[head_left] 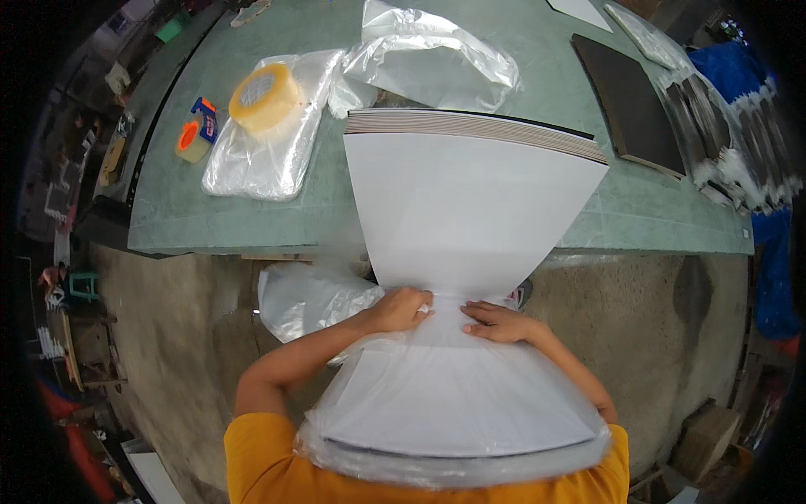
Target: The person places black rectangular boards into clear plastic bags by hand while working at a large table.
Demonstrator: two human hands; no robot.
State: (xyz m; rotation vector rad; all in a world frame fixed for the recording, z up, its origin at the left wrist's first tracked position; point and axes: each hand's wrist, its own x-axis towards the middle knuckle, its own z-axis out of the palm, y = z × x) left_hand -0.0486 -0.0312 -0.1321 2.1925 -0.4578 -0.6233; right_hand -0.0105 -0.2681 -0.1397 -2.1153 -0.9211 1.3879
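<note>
A thick stack of flat boards with a white top [470, 193] rests partly on the table and reaches over its near edge toward me. Its near half sits inside a clear plastic bag [453, 395], which lies against my body. My left hand [405, 309] is closed on the bunched rim of the bag at the stack's left side. To the right, my right hand [497, 322] lies with fingers stretched flat on the white surface by the same rim. The bag's far end bulges loosely past the stack's near edge.
On the green table [537, 50], a wide tape roll [264, 94] sits on folded plastic bags [260, 172], beside a small tape dispenser [197, 130]. Crumpled plastic [445, 55] lies behind the stack. A dark panel [630, 105] and wrapped goods [714, 126] are at right. More plastic [311, 298] hangs below the table edge.
</note>
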